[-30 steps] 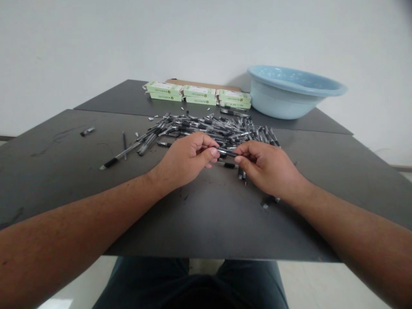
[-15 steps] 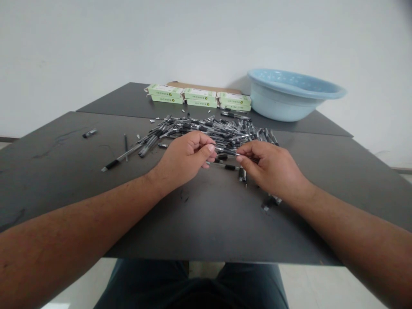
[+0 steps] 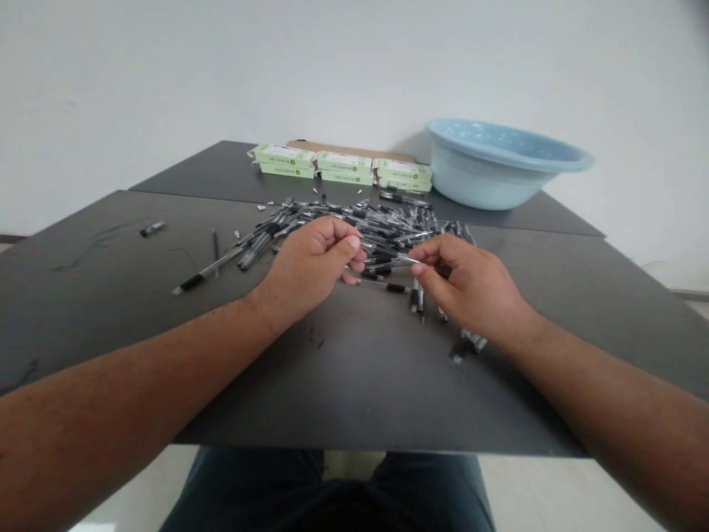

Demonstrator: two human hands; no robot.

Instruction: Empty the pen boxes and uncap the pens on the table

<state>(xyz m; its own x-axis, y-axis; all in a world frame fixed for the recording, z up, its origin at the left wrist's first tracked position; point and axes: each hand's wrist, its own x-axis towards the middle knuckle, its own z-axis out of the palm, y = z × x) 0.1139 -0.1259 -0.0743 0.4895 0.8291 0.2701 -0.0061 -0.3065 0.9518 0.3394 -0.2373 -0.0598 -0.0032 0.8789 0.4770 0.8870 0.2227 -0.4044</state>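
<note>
Between my two hands a pen (image 3: 383,251) with a black grip and a clear barrel is held above the front of a pen pile. Thumb and forefinger of my left hand (image 3: 318,258) pinch its left end, hiding the tip. My right hand (image 3: 470,284) pinches the clear barrel on the right with thumb and forefinger. Behind and under the hands lies a heap of clear pens with black grips (image 3: 377,222). One loose pen (image 3: 193,281) points out of the heap towards the lower left.
Pale green boxes (image 3: 346,171) stand stacked in a row at the back. A light blue basin (image 3: 487,181) sits at the back right. Small pen pieces (image 3: 153,228) lie on the left of the dark table (image 3: 343,391), and more pieces (image 3: 468,346) lie below my right hand.
My hands have moved slightly apart, the left one up and to the left. More of the clear barrel now shows between the black grip and my right fingers.
</note>
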